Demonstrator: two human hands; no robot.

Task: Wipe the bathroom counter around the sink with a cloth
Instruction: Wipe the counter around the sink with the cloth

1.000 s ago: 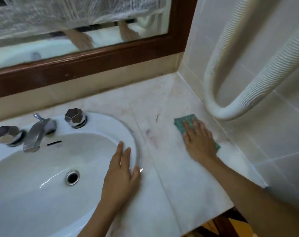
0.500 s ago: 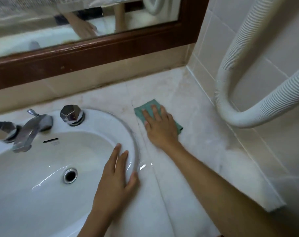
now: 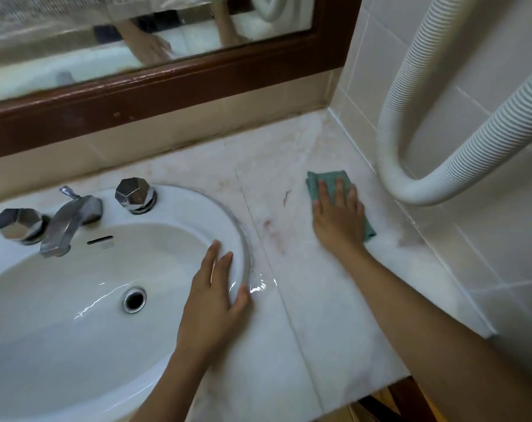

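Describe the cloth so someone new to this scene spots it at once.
Start at the white sink; right of it the pale marble counter runs to the tiled side wall. Near that wall, under the ribbed white hose, the right hand presses flat on the cloth. It is the only teal fabric there.

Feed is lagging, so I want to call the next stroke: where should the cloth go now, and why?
Probably slide the cloth left, toward the sink. The right hand presses it flat on the counter near the wall, and reddish marks, possibly stains, lie between cloth and sink. The left hand rests on the sink's rim, clear of that path.
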